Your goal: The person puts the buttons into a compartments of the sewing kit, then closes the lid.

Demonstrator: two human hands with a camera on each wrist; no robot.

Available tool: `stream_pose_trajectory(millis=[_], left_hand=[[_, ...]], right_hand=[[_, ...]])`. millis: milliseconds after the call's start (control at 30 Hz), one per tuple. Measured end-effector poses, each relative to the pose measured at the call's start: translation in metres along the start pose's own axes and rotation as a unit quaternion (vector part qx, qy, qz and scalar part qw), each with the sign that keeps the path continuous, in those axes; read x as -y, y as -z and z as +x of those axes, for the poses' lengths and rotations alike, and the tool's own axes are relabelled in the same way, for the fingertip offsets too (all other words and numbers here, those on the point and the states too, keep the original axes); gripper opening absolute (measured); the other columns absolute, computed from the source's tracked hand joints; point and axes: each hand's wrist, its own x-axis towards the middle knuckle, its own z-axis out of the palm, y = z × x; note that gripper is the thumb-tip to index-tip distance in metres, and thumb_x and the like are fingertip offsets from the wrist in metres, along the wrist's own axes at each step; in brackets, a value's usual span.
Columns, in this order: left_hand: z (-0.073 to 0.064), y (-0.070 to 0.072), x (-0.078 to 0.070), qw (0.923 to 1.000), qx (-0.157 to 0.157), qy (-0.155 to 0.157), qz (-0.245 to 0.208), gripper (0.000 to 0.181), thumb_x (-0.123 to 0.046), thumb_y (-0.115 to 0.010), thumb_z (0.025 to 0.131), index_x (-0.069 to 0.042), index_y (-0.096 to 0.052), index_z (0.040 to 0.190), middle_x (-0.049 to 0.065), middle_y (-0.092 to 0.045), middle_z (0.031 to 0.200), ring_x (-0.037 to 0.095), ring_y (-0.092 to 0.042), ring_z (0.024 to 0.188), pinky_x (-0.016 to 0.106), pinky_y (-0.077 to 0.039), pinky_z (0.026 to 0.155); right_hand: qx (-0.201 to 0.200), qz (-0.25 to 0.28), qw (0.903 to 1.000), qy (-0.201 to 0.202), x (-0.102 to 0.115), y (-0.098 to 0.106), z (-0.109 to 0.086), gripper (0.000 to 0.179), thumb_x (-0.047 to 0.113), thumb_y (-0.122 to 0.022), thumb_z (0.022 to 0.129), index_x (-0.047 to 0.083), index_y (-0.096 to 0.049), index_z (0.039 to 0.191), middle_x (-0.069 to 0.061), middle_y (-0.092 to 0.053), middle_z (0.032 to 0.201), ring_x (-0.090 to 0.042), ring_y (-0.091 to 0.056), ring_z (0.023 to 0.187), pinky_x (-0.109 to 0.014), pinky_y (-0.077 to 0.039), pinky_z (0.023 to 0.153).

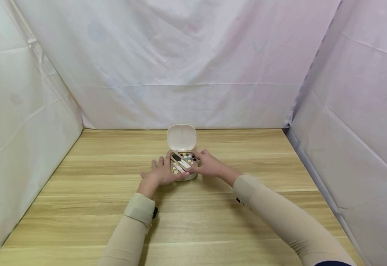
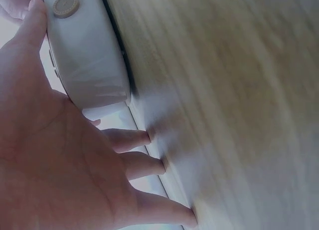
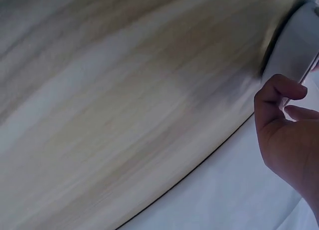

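Observation:
A small white sewing box (image 1: 190,177) stands on the table, its lid (image 1: 181,137) raised at the back. Inside lie slim tools, one with a black part (image 1: 176,157), a gold ring (image 1: 175,170) and several coloured round heads (image 1: 189,158). My left hand (image 1: 161,173) rests against the box's left and front sides, thumb along the front rim. Its other fingers (image 2: 149,207) spread straight down to the table. My right hand (image 1: 210,165) holds the right side between thumb and index finger, with outer fingers (image 3: 279,90) bent beside the wall. A round tan button (image 2: 66,6) marks the box's front.
The wood-grain table (image 1: 193,229) runs back to a white cloth curtain (image 1: 186,103). More white cloth hangs along the left side (image 1: 20,111) and right side (image 1: 356,111). Both forearms wear beige sleeves (image 1: 279,207) with bands at the wrists.

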Motion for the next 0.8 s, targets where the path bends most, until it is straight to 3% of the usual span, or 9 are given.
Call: stream_pose_trajectory(millis=[167,333,467,600,800], left_hand=[[0.000,0.003,0.000,0.9998,0.010,-0.004,0.016,0.133,-0.095,-0.057,0.080,-0.026,0.010,0.172,0.022,-0.007,0.180,0.054,0.000,0.164,0.095,-0.006,0.110],[0.002,0.017,0.009,0.9973,0.031,-0.063,0.021,0.123,-0.080,-0.063,0.090,-0.018,0.003,0.173,0.027,-0.017,0.176,0.061,-0.014,0.159,0.085,-0.022,0.119],[0.003,0.027,0.015,0.9939,0.044,-0.100,0.009,0.116,-0.067,-0.071,0.093,-0.014,-0.005,0.173,0.029,-0.025,0.174,0.058,-0.027,0.157,0.071,-0.029,0.126],[0.004,0.030,0.016,0.9926,0.058,-0.106,0.003,0.116,-0.065,-0.074,0.092,-0.015,-0.007,0.173,0.027,-0.027,0.173,0.051,-0.031,0.159,0.065,-0.029,0.128],[0.005,0.031,0.016,0.9932,0.053,-0.104,0.001,0.117,-0.065,-0.077,0.090,-0.019,-0.008,0.173,0.026,-0.034,0.171,0.050,-0.038,0.156,0.065,-0.032,0.127]], right_hand=[[-0.007,0.002,1.0000,-0.004,0.001,-0.005,-0.002,0.100,0.050,-0.078,0.094,0.007,-0.027,0.169,-0.025,-0.049,0.138,-0.024,-0.055,0.107,-0.036,-0.054,0.092],[-0.006,-0.005,0.9998,-0.016,0.002,-0.007,0.000,0.108,0.053,-0.083,0.089,0.008,-0.026,0.169,-0.023,-0.049,0.142,-0.024,-0.058,0.107,-0.042,-0.056,0.099],[-0.001,-0.016,0.9996,-0.024,0.004,-0.005,0.000,0.109,0.054,-0.085,0.087,0.010,-0.028,0.169,-0.025,-0.051,0.145,-0.029,-0.061,0.115,-0.049,-0.054,0.107],[0.008,-0.031,0.9989,-0.034,0.006,-0.004,0.000,0.109,0.056,-0.085,0.087,0.014,-0.027,0.169,-0.028,-0.051,0.148,-0.032,-0.061,0.121,-0.052,-0.052,0.112],[0.014,-0.018,0.9993,-0.031,0.011,0.000,0.000,0.108,0.052,-0.087,0.086,0.013,-0.029,0.169,-0.027,-0.059,0.144,-0.025,-0.062,0.111,-0.047,-0.054,0.106]])
